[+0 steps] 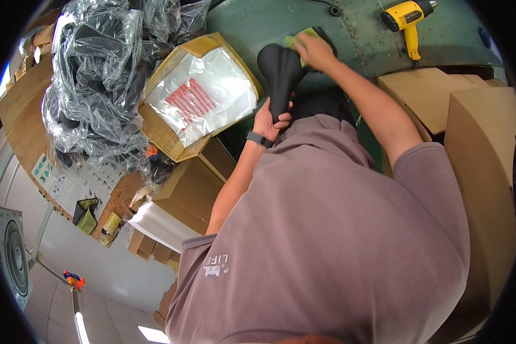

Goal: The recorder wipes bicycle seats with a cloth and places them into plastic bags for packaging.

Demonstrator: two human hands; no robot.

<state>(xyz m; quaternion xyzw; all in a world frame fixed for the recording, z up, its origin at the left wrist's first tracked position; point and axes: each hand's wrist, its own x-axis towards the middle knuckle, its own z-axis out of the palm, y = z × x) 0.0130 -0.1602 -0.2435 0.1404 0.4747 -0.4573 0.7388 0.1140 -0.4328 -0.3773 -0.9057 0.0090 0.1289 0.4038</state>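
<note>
In the grip of our left hand (272,118) we held the black bicycle saddle (281,71) near the green table (235,22), our right hand (316,53) clutching a yellow-green cloth (292,42) by the saddle's broad end, wiping seemingly underway but unfinished.

White lettering (217,259) on mauve shirt (338,229); red print (191,101), illegible, on white plastic (235,77).
</note>
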